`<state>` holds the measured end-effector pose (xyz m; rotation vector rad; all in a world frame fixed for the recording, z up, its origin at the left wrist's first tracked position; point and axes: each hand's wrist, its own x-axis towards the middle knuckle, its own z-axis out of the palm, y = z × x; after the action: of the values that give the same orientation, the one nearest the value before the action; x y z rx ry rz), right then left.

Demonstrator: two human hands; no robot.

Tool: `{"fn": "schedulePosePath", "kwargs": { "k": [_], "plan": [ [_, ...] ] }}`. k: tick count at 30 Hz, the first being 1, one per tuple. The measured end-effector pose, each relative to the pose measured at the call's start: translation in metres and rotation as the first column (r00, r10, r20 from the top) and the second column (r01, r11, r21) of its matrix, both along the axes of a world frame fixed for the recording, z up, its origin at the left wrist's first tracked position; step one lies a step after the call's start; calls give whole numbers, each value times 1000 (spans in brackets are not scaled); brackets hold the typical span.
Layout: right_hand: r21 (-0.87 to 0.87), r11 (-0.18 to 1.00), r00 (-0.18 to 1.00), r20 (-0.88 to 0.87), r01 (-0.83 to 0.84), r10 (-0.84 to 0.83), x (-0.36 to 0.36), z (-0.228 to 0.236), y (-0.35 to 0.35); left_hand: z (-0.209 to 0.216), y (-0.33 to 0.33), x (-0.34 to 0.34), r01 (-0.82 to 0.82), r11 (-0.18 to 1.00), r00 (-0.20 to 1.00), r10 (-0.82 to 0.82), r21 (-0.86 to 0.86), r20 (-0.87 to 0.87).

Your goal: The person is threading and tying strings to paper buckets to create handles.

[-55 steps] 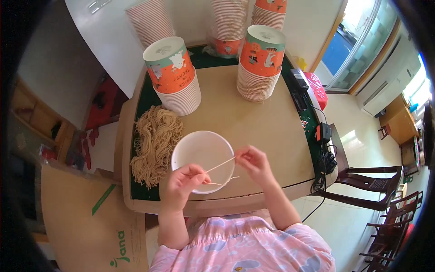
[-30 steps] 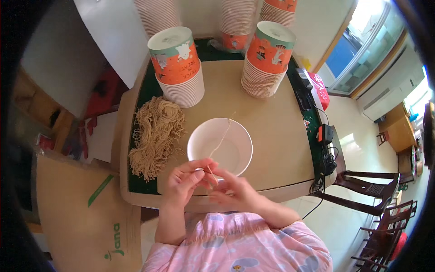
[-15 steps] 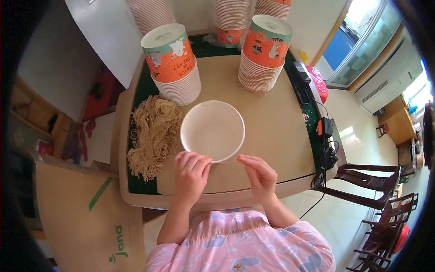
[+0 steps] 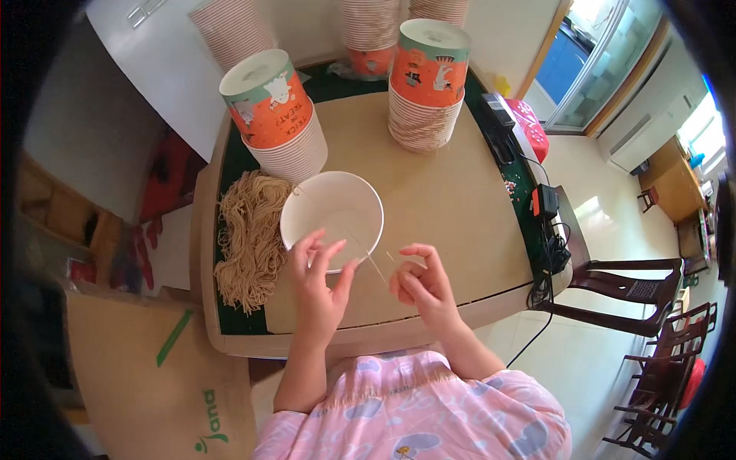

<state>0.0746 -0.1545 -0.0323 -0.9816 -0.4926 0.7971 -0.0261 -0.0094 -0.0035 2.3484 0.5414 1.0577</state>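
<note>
A white paper bucket [image 4: 337, 207] stands with its mouth up near the table's front. A thin strand of twine [image 4: 376, 267] crosses its near right rim toward my right hand [image 4: 426, 287]. My right hand's thumb and curled fingers pinch the strand, and its index finger is raised. At the bucket's near left rim is my left hand [image 4: 318, 287], open, with its fingers apart. A bit of string also shows at the bucket's far left rim. Left of the bucket lies a tangled bundle of beige twine [image 4: 254, 238].
Two stacks of upturned orange-and-green buckets, a left stack [image 4: 277, 111] and a right stack [image 4: 428, 84], stand farther back. More wrapped stacks are behind. Black adapters and cables [image 4: 546, 261] line the table's right edge. A cardboard box [image 4: 146, 368] sits at lower left.
The strand was stretched between both hands before the bucket. My left hand has since opened its fingers, while my right hand keeps the strand. The head view has shifted slightly.
</note>
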Motion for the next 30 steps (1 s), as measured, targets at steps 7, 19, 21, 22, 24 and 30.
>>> {"fn": "schedulePosePath", "kwargs": {
  "k": [7, 19, 21, 22, 24, 30],
  "plan": [
    [29, 998, 973, 226, -56, 48, -12, 0, 2, 8, -20, -1, 256, 883, 963, -270, -392, 21],
    [-112, 989, 959, 277, 93, -59, -18, -19, -2, -11, -25, 1, 317, 659, 946, -274, -682, 174],
    [-89, 989, 974, 202, 120, -100, -20, -17, -1, -8, -22, -1, 315, 631, 948, -177, -709, 264],
    [-88, 988, 974, 200, 125, -105, -20, -18, -1, -9, -16, -3, 324, 618, 944, -161, -716, 288],
    [-130, 986, 990, 116, 100, -85, -16, -24, 0, -4, -6, 1, 229, 835, 973, -181, -501, 142],
    [-9, 995, 995, 14, 97, -96, -7, -52, 24, 9, -1, 18, 243, 964, 935, -203, 106, -291]
  ]
}}
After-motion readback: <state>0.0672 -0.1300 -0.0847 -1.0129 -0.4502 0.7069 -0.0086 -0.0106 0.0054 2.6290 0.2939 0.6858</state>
